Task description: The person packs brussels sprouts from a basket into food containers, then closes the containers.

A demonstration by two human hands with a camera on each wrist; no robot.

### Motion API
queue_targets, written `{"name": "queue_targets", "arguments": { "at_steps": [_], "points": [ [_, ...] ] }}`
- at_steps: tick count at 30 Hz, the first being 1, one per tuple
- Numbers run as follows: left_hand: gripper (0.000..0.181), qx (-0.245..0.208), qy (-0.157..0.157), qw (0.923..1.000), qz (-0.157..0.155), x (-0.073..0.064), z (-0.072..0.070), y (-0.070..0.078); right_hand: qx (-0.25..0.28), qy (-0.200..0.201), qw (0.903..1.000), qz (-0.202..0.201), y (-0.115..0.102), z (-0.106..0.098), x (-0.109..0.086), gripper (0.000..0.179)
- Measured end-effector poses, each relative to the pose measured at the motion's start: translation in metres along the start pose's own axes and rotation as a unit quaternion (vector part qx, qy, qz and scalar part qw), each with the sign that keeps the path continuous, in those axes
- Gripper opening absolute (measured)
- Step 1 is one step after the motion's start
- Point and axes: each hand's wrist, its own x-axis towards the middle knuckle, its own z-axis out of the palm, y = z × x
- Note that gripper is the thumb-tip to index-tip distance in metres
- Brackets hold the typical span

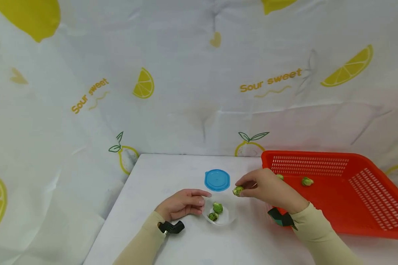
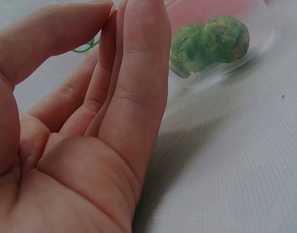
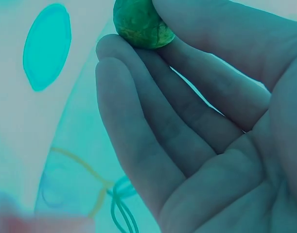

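Note:
My right hand (image 1: 268,187) pinches a Brussels sprout (image 1: 237,191) between thumb and fingertips, above the white tabletop between the clear plastic bowl (image 1: 231,220) and the red basket. Close up, the right wrist view shows this same green sprout (image 3: 141,22) at the fingertips. My left hand (image 1: 184,204) lies at the bowl's left side and holds its rim with thumb and fingers; the fingertips are partly hidden. Two Brussels sprouts (image 1: 217,208) lie inside the bowl, also seen through its wall in the left wrist view. A blue lid (image 1: 217,180) lies flat behind the bowl.
A red plastic basket (image 1: 338,206) with perforated walls stands on the right. Inside it a Brussels sprout (image 1: 307,181) lies near the back, and another (image 1: 280,176) shows partly behind my right hand. White cloth (image 1: 185,73) printed with lemons hangs behind the table.

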Motion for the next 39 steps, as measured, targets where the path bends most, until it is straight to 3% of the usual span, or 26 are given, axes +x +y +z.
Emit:
{"name": "queue_targets", "arguments": {
  "at_steps": [7, 15, 25, 39],
  "points": [
    [0.049, -0.001, 0.001, 1.0000, -0.001, 0.001, -0.001, 0.000, -0.005, -0.004, 0.9993, -0.038, -0.004, 0.028, 0.007, 0.022],
    [0.048, 0.000, -0.001, 1.0000, -0.003, 0.002, 0.000, 0.001, -0.001, -0.009, 0.9998, -0.015, -0.004, 0.050, 0.004, 0.025],
    [0.048, -0.004, 0.001, 1.0000, -0.005, 0.000, -0.001, 0.002, 0.001, -0.017, 0.9995, -0.026, -0.007, 0.063, 0.006, 0.021],
    [0.052, -0.001, -0.009, 1.0000, 0.001, 0.000, -0.002, 0.002, -0.004, -0.038, 0.9992, -0.007, -0.006, 0.072, 0.008, 0.021]
  ]
}}
